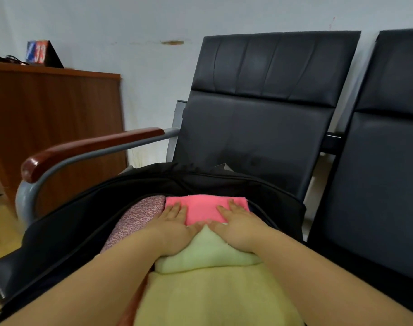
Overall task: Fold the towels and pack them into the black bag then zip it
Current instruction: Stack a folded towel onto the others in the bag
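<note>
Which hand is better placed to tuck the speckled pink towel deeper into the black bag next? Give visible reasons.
Left, probably. The left hand lies right beside the speckled pink towel; the right hand presses the bright pink towel farther off, inside the black bag.

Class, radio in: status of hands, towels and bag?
Left hand, right hand flat, pressing pink towel into black bag. Bag unzipped. Nothing blocking.
</note>
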Motion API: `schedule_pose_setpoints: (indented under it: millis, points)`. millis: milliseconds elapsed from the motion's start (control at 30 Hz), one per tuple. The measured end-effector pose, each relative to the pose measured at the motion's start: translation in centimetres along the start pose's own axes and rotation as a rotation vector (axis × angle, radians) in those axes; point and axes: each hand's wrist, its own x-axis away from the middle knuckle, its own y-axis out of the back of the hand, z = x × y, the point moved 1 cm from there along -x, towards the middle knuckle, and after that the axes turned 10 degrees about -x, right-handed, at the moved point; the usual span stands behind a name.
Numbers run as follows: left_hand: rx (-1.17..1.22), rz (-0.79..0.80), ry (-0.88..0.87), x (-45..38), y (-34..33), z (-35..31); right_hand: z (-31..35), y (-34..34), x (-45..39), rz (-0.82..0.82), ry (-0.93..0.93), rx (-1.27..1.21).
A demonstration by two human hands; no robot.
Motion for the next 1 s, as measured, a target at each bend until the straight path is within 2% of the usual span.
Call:
schedule_pose_setpoints:
  millis: [100, 133, 200, 300, 367, 467, 667, 867, 1000]
  points:
    - [-0.096, -0.038, 0.005, 0.7, 1.1, 0.0, 0.2, 1.0, 1.8, -0.062, 0.055, 0.002]
    - [-0.149, -0.115, -0.002, 1.3, 1.8, -0.1, 0.0, 1.4, 3.0, -0.091, 0.074, 0.002]
    - [-0.207, -0.373, -0.060, 3.2, 3.3, -1.6, -0.8, 2.3, 6.2, -0.159, 0.117, -0.013]
    - [-0.165, -0.775, -0.291, 6.7, 4.3, -6.1, -3.4, 2.6, 12.3, -0.249, 0.132, -0.091]
    - [-0.085, -0.849, -0.457, 9.3, 4.2, -10.0, -5.7, 2.2, 16.6, -0.312, 0.107, -0.142]
    - [-0.051, -0.705, -0.613, 13.5, 3.3, -17.2, -9.7, 1.0, 23.7, -0.342, 0.023, -0.175]
    - [-0.138, -0.372, -0.711, 20.4, 0.4, -31.3, -19.5, -0.7, 37.1, -0.377, -0.223, -0.152]
    - [-0.084, -0.224, -0.887, 25.5, -0.5, -44.5, -29.2, -1.3, 48.7, -0.446, -0.540, -0.114]
    - [-0.041, -0.129, -0.998, 28.5, -1.4, -52.6, -35.4, -1.8, 56.0, -0.574, -0.730, -0.192]
